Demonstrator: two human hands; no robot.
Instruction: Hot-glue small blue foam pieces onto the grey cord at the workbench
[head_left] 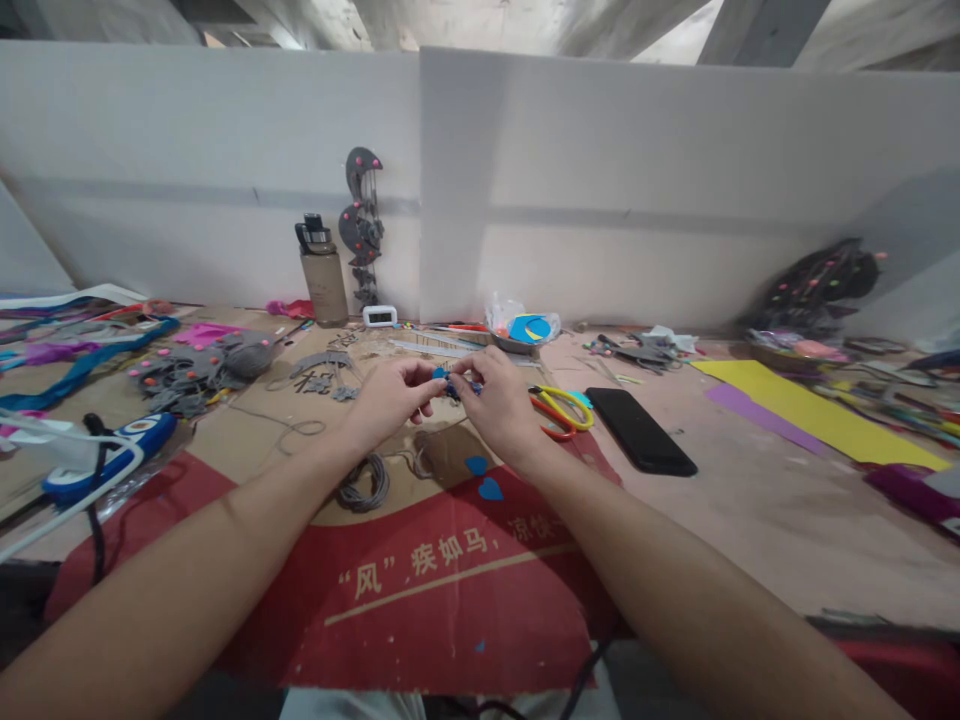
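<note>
My left hand (399, 398) and my right hand (498, 405) meet above the cardboard sheet, fingertips pinched. Between them is a small blue piece (441, 374) with something dark on it; the fingers hide most of its shape. Two blue heart-shaped cutouts (490, 489) lie on the sheet below my right hand. A coil of grey cord (364, 484) rests under my left wrist. Just right of my right hand are scissors (564, 410) with orange and yellow handles. Flat grey cut pieces (326, 378) are left of my left hand.
A red-printed cardboard sheet (420, 640) covers the table's near side. A black phone (641, 430) lies to the right, with yellow sheet material (810, 410) beyond. A bottle (324, 280) stands by the white wall panel. A blue power strip (112, 462) and cables sit at left.
</note>
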